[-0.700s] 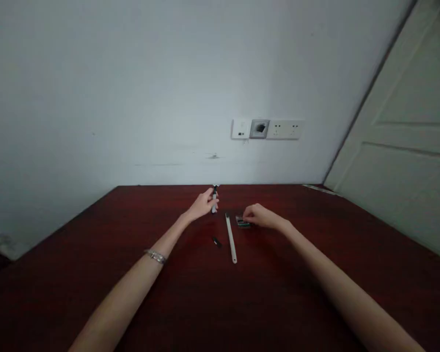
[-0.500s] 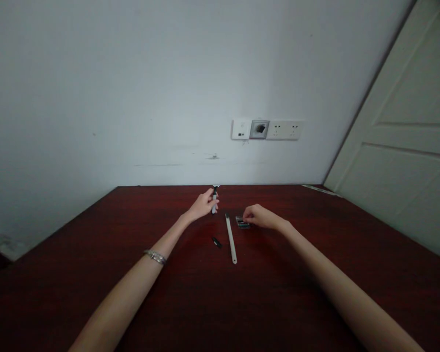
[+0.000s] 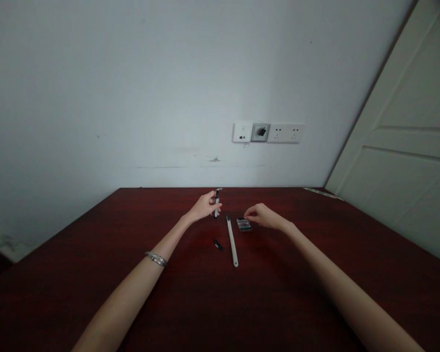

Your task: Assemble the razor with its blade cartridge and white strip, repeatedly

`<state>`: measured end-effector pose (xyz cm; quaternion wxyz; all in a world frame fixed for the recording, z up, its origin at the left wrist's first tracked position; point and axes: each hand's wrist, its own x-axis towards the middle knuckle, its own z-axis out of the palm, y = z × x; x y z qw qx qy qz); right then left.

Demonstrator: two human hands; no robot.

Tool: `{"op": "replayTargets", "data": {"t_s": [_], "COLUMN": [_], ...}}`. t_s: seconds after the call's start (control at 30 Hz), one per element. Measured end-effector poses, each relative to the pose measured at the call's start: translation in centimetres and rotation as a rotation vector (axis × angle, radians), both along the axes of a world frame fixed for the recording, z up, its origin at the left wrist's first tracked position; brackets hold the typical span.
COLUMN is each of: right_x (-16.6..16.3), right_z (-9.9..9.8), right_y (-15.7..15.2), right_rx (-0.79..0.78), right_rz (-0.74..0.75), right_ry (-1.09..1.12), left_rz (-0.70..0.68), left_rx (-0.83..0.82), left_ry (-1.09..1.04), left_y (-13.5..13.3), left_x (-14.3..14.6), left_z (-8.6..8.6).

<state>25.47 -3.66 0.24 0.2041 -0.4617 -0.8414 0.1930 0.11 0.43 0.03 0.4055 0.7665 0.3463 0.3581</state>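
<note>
My left hand (image 3: 204,207) is closed round a small upright dark and silver tool (image 3: 216,196), held above the far part of the dark red table (image 3: 95,274). A silver bracelet (image 3: 155,258) circles that wrist. My right hand (image 3: 261,216) hovers with curled, pinched fingers just right of a small flat dark case (image 3: 244,224) that lies on the table; whether the fingertips hold anything is too small to see. Between the hands lies a long thin white strip (image 3: 231,240), with a tiny black piece (image 3: 217,244) to its left.
A white wall rises behind the table, bearing a row of sockets and a switch plate (image 3: 267,132). A pale panelled door (image 3: 407,146) stands at the right. A thin light strip (image 3: 322,193) lies at the table's far right corner.
My right hand has lifted off the small dark case and drawn slightly right, leaving it uncovered. The left hand has tilted its tool a little. The view has shifted slightly down.
</note>
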Motion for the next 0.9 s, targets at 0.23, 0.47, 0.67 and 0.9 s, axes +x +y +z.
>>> {"op": "replayTargets", "data": {"t_s": [0.23, 0.47, 0.67, 0.9], "right_x": [-0.3, -1.3, -2.6, -3.4], "right_z": [0.5, 1.8, 2.6, 1.8], "right_y": [-0.2, -0.9, -1.5, -1.4], "right_rx": [-0.11, -0.113, -0.088, 0.0], "right_rz": [-0.009, -0.02, -0.047, -0.062], "right_ry": [0.287, 0.452, 0.51, 0.496], "left_rz": [-0.04, -0.112, -0.102, -0.119], "left_rx": [-0.035, -0.077, -0.106, -0.103], "left_ry": [-0.018, -0.02, -0.003, 0.022], "left_y": [-0.5, -1.4, -1.9, -2.0], "left_x": [0.6, 1.0, 1.2, 1.2], "left_z": [0.5, 1.2, 1.8, 2.0]}}
